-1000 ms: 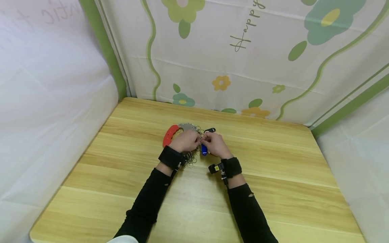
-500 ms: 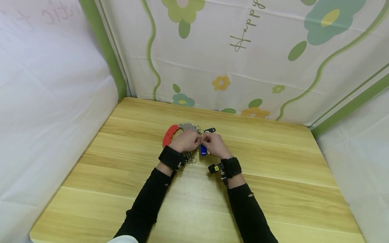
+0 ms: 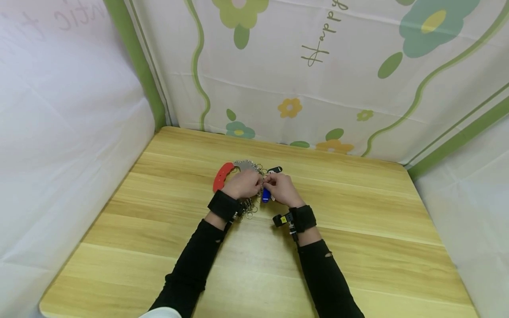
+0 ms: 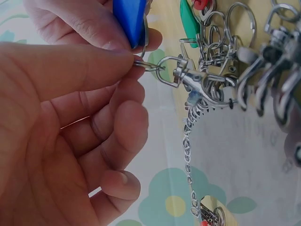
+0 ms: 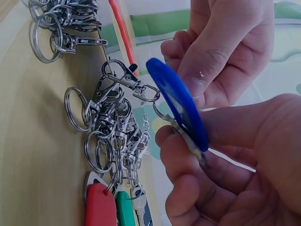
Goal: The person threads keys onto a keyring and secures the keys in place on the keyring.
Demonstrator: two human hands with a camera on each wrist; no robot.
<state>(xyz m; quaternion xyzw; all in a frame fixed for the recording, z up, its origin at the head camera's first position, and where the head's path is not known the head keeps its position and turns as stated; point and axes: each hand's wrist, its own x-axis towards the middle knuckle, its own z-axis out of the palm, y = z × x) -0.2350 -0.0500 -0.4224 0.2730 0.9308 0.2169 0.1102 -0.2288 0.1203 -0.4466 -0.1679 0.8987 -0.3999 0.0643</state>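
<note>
My left hand (image 3: 243,183) pinches a split ring (image 4: 149,65) between thumb and forefinger. That ring hangs from a swivel snap hook (image 4: 190,80) on the edge of a grey metal plate (image 4: 235,150). In the head view the plate lies under the left hand, its red grip (image 3: 223,176) to the left. My right hand (image 3: 281,189) holds a blue key tag (image 5: 178,99) close to the ring, with metal parts behind it partly covered by the fingers. Whether tag and ring are linked, I cannot tell.
Several more snap hooks with split rings (image 5: 77,109) line the plate. A red key tag (image 5: 100,205), a green key tag (image 5: 125,209) and a key (image 5: 139,200) hang among them. A black tag (image 3: 275,169) lies beyond the right hand on the wooden table (image 3: 358,212).
The blue key tag has shifted and turned slightly in the right hand's fingers. Both hands stay in nearly the same place.
</note>
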